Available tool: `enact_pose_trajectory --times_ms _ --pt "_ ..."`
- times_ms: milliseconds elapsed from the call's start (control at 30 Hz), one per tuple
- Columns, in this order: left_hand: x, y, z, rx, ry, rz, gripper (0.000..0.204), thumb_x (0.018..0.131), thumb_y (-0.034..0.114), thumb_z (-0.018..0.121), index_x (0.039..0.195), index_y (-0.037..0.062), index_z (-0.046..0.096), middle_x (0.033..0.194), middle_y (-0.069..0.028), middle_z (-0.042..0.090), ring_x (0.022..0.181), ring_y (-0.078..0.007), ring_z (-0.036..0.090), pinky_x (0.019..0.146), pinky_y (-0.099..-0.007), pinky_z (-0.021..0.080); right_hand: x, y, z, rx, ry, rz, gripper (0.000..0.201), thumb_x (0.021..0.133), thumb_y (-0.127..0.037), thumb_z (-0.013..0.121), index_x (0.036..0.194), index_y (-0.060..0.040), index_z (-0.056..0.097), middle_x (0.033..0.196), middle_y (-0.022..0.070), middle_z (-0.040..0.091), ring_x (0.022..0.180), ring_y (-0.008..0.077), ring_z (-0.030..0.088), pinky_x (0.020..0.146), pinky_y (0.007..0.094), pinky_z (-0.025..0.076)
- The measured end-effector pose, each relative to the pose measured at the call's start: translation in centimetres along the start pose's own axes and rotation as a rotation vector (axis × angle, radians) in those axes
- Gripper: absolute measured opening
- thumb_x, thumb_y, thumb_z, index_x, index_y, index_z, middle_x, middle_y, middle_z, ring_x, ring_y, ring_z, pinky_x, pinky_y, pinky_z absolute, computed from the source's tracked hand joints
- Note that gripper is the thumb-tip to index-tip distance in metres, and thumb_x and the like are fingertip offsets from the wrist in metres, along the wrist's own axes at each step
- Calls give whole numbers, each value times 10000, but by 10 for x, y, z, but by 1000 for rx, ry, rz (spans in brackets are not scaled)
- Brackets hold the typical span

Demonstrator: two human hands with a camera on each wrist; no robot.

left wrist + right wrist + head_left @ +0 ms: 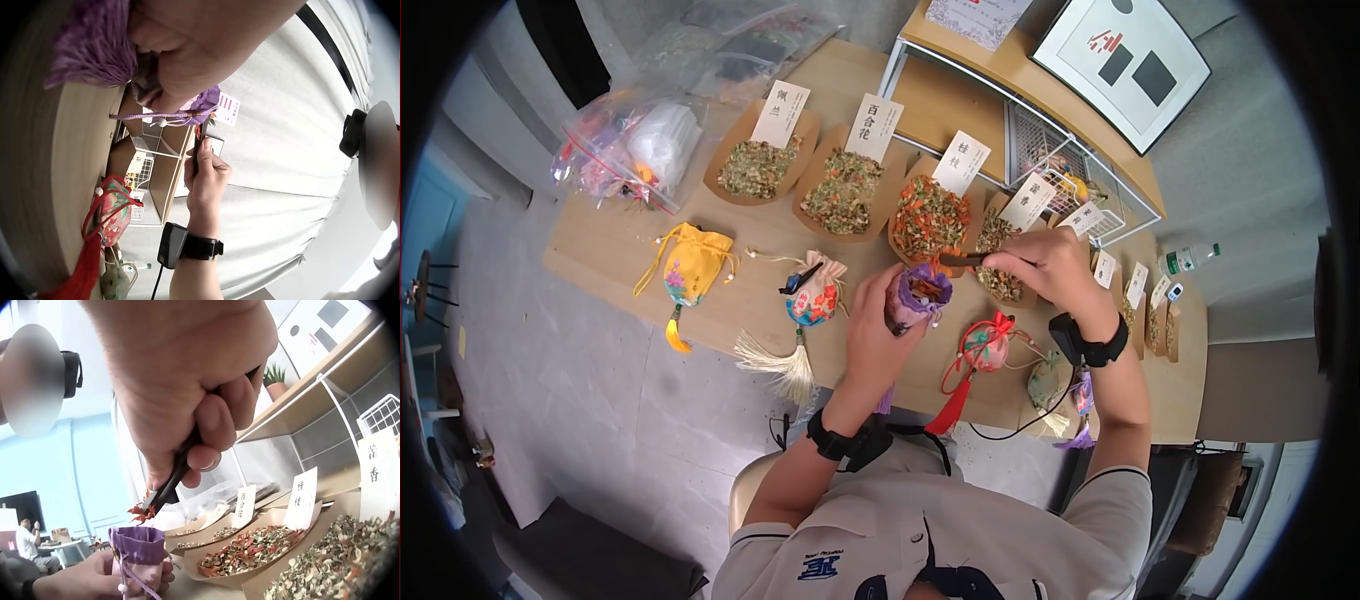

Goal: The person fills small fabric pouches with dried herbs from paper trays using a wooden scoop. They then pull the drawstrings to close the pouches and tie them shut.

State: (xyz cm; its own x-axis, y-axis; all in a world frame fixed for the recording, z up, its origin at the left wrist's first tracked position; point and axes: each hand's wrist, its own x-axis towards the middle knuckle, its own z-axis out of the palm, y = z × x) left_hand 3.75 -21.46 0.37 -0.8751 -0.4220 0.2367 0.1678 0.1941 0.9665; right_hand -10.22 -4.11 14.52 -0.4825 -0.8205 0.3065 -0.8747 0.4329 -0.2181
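My left hand (868,325) grips a small purple drawstring pouch (908,306) by its side, mouth upward and open, with orange-brown dried pieces showing inside. A purple tassel (94,47) and a beaded cord (165,117) hang from it. In my right hand (1055,265) are slim black tongs (177,478), thumb and fingers curled round them. Their tips hold red-orange dried bits (141,514) just above the pouch's purple rim (139,542). Right behind the pouch lies a paper tray of orange and green dried herbs (930,217).
More labelled herb trays (760,168) line the table's back, continuing right. Filled sachets lie along the front, including a yellow one (698,262), a floral one (813,295) and one with a red tassel (985,348). Plastic bags (635,145) sit back left; a shelf (960,100) stands behind.
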Motion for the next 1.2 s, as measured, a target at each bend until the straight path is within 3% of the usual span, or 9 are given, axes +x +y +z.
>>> enact_pose_trajectory --times_ms 167,267,467,533,633,967,1200 --pt "0 1 0 -2 -2 14 683 691 62 811 1321 29 548 1191 -141 579 1123 -290 597 962 -369 479 0 -14 -6 -208 -129 -161 325 820 -383 764 673 -98 709 536 52 533 472 243 546 439 361 385" --pt "0 1 0 1 -6 17 690 687 65 815 1322 31 548 1187 -139 579 1119 -289 597 958 -370 480 5 -21 0 -302 -157 -184 383 884 -428 689 630 -141 672 540 40 561 495 238 575 453 344 408" --pt "0 -1 -1 17 -16 33 701 682 61 822 1325 38 544 1196 -144 577 1113 -305 605 942 -381 497 14 -35 13 -451 -216 -252 393 887 -462 648 648 -151 671 562 30 581 527 210 610 467 345 444" --pt "0 -2 -1 28 -22 62 710 686 73 833 1329 49 532 1219 -157 573 1106 -336 610 920 -404 514 14 -37 16 -472 -244 -248 388 879 -466 647 659 -147 667 571 34 582 534 210 615 473 345 448" --pt "0 2 0 6 -22 18 690 676 31 811 1316 30 555 1186 -140 579 1114 -291 609 956 -369 494 14 -38 13 -469 -248 -254 387 869 -476 645 676 -141 661 585 39 580 544 211 619 483 344 454" --pt "0 2 -1 12 -18 32 694 676 41 819 1315 20 550 1190 -142 579 1124 -291 606 959 -372 493 18 -38 -24 -398 -292 -125 458 840 -526 664 645 -112 653 578 50 567 550 252 608 505 356 458" --pt "0 3 -1 9 -24 19 691 680 50 823 1315 24 552 1204 -143 578 1126 -293 604 959 -370 492 13 -31 -3 -382 -348 -139 455 850 -505 682 633 -105 682 562 96 580 559 298 610 516 389 462"
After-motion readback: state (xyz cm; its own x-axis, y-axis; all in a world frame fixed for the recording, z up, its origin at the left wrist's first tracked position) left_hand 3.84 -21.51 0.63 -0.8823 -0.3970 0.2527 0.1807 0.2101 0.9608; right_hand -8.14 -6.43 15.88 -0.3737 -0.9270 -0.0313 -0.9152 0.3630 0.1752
